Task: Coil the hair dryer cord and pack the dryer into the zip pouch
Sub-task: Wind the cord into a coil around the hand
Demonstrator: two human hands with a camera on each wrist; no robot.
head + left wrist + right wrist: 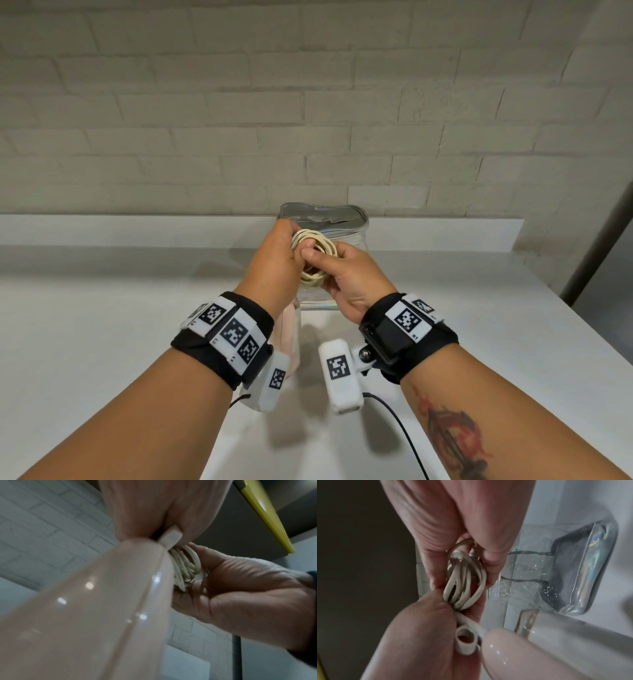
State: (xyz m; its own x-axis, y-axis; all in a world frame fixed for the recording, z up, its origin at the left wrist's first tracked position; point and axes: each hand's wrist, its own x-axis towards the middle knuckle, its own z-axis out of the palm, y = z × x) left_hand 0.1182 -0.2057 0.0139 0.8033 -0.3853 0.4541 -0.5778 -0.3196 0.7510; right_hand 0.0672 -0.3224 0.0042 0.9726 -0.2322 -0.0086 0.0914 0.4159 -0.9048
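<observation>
Both forearms reach in from the near edge of the head view, each banded by a black wrist strap (239, 346) with checkered white marker blocks. On the left, the left hand (277, 253) clasps the end of the pale pink hair dryer (290, 337), whose body hangs down beneath the wrist; its grip is wrapped around the handle end where the cream cord (313, 255) comes out, and the thumb lies against the loops. At the middle, the cord is gathered into a bundle of several loops held between the two hands above the white table (102, 342). To the right, the right hand (349, 274) curls its fingers and thumb around the coil, grasping it. Just behind the hands, the clear zip pouch (337, 222) stands on the table against a white brick wall (239, 102).
</observation>
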